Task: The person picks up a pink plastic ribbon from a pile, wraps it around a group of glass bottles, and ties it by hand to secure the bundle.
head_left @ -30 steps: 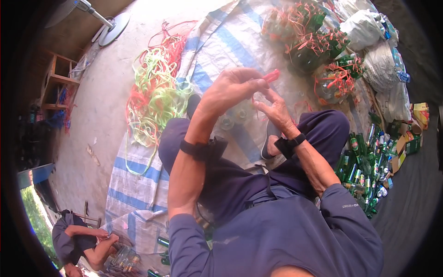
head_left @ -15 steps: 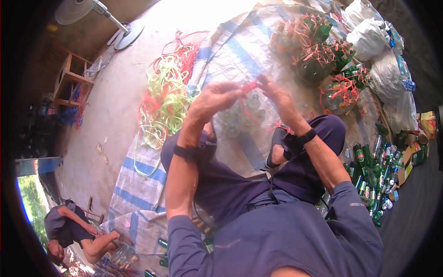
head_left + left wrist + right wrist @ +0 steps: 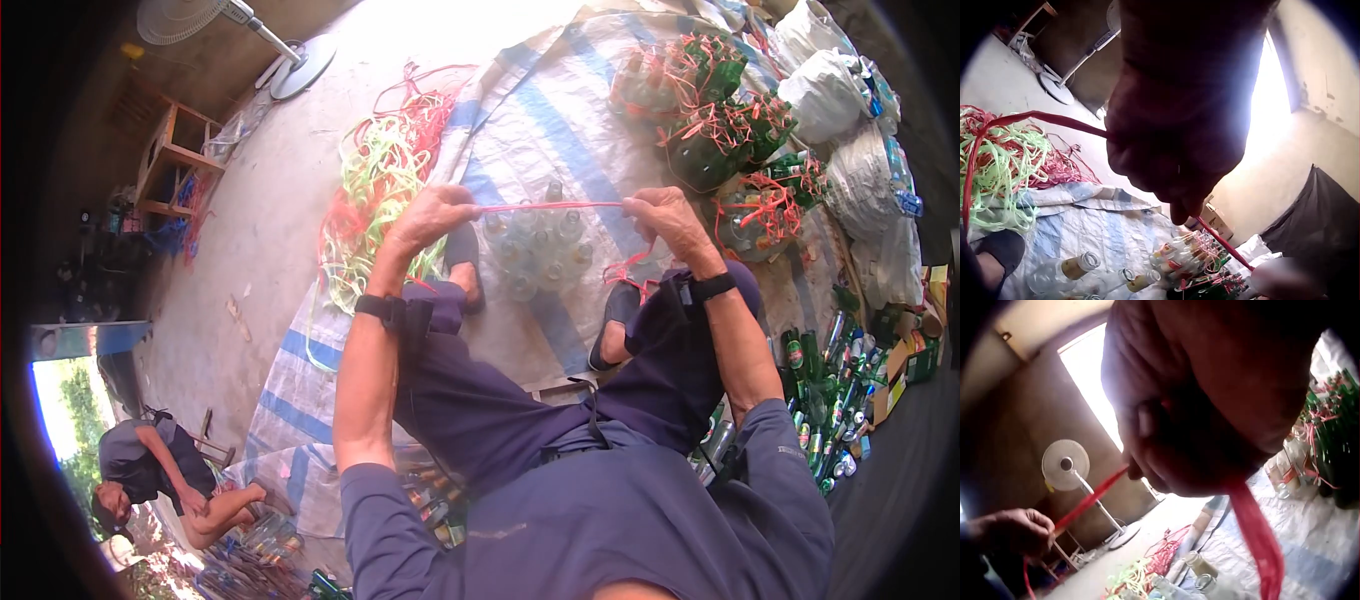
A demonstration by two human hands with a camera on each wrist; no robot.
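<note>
A red plastic strap (image 3: 552,206) runs straight and level between my two hands, above a cluster of clear glass bottles (image 3: 530,262). My left hand (image 3: 436,216) grips one end, its fingers curled round it; in the left wrist view, a loose length of the strap (image 3: 1035,116) trails out of the fist. At the other end my right hand (image 3: 674,222) pinches the strap. From the right fist a wide flat tail of strap (image 3: 1254,531) hangs down in the right wrist view. The bottles stand packed together between my feet, mouths up.
A tangled heap of red and pale green straps (image 3: 385,190) lies at the left. Strap-tied bottle bundles (image 3: 735,140) stand at the right, with loose green bottles (image 3: 825,390) below. A fan (image 3: 300,65) stands far left, and another person (image 3: 165,470) sits lower left.
My hands were close together with the strap bunched between them. They have moved apart, left and right, drawing it out straight. The head view has shifted, showing more of the bottles.
</note>
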